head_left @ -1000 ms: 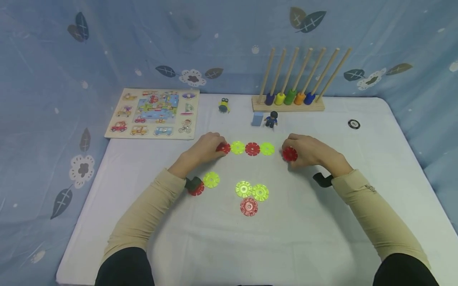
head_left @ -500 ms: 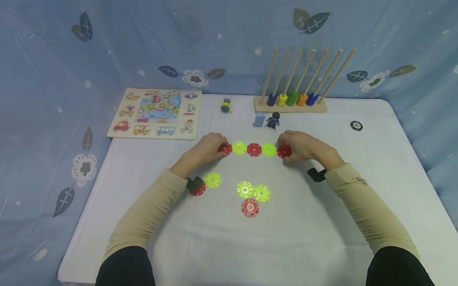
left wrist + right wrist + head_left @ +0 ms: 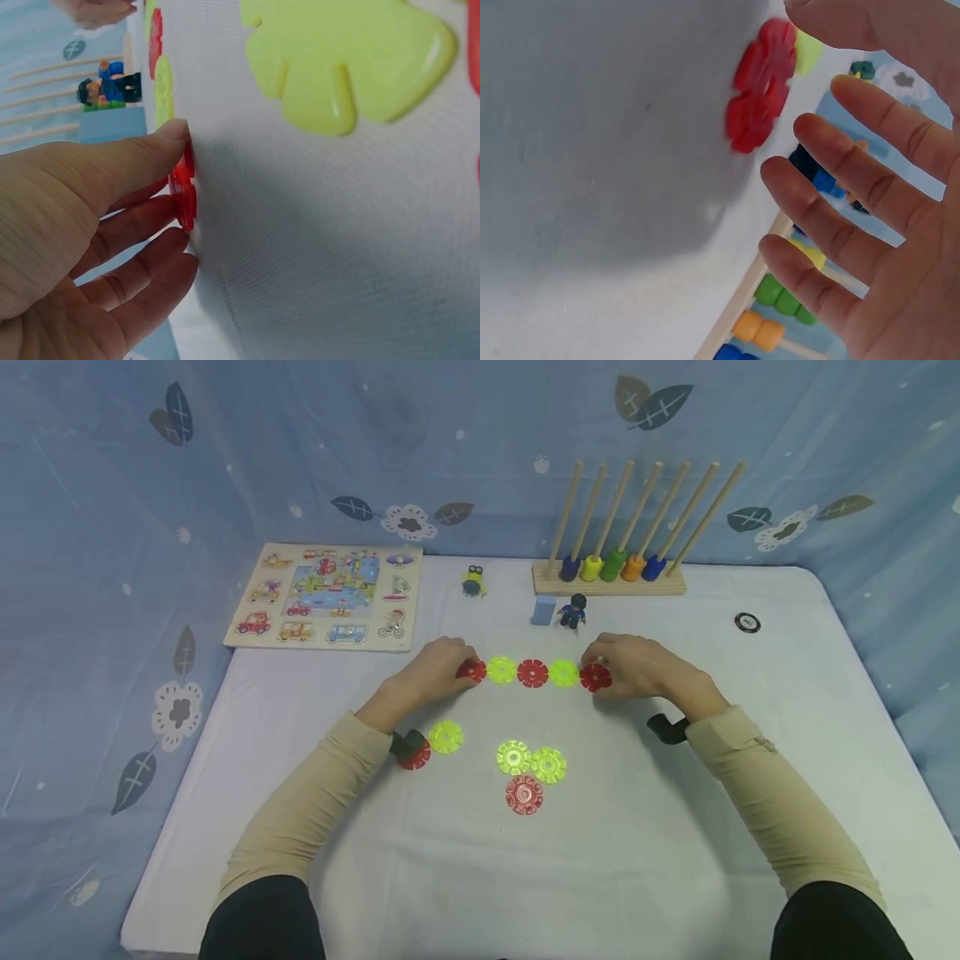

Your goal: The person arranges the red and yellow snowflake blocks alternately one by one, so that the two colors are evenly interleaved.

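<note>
A row of flower-shaped plastic discs lies across the table, red and yellow-green by turns. At its left end my left hand (image 3: 431, 670) pinches a red disc (image 3: 183, 191) between thumb and fingertips. The right-end red disc (image 3: 596, 677) lies flat beside a yellow-green disc (image 3: 564, 673). Around it is my right hand (image 3: 637, 667); in the right wrist view its spread fingers (image 3: 855, 169) stand apart from that disc. Between the hands lie another yellow-green disc (image 3: 502, 670) and a middle red disc (image 3: 532, 673).
Nearer me lie two touching yellow-green discs (image 3: 513, 758), a pale red disc (image 3: 524, 795) and another yellow-green disc (image 3: 446, 737). Behind stand a puzzle board (image 3: 322, 597), a minion figure (image 3: 473, 582), a blue block (image 3: 543, 610), a toy figure (image 3: 573, 612) and a peg stand (image 3: 609, 578). A black round piece (image 3: 747, 622) lies right.
My right hand has carried a red disc left to the row's right end, where it now lies with the fingers off it. The left hand has stayed on its disc.
</note>
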A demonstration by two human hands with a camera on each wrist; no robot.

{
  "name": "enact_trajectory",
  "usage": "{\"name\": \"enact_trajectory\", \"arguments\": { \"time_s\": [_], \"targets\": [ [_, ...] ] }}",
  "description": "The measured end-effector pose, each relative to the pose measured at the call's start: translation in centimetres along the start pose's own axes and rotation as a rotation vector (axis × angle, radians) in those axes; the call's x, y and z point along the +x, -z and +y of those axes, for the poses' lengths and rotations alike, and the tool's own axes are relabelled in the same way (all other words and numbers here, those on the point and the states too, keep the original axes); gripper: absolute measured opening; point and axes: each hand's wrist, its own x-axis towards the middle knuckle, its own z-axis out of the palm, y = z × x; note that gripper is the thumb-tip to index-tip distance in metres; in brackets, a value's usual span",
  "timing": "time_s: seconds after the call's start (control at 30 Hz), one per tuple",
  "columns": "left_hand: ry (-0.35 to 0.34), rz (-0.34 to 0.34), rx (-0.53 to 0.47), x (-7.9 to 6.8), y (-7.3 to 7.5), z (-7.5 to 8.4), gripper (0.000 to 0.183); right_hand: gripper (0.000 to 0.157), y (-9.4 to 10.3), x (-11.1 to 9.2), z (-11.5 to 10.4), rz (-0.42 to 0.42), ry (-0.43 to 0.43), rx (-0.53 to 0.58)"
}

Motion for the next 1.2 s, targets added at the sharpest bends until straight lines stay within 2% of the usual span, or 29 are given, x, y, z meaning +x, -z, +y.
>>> {"name": "enact_trajectory", "arguments": {
  "time_s": [0.13,0.23,0.67,0.93,1.07,1.2],
  "targets": [
    [-0.004,0.003,-0.001,0.0,0.0,-0.1,0.034,0.044,-0.1,-0.6,-0.8,0.02,0.041,-0.02],
    [-0.008,0.01,-0.002,0.0,0.0,-0.1,0.034,0.044,-0.3,-1.2,-1.8,0.036,0.105,-0.047],
    [-0.006,0.002,0.003,0.0,0.0,0.0,0.035,0.044,-2.9,-3.4,-8.8,0.018,0.387,-0.124],
    [-0.005,-0.003,0.01,0.0,0.0,0.0,0.035,0.044,-4.4,-4.4,-12.4,0.035,0.584,-0.18],
    [0.006,-0.009,0.003,0.0,0.0,0.0,0.036,0.046,-4.8,-4.6,-13.5,0.0,0.643,-0.224],
    [0.006,-0.012,0.006,0.0,0.0,0.0,0.036,0.047,-5.1,-4.5,-14.2,-0.067,0.644,-0.249]
  ]
}}
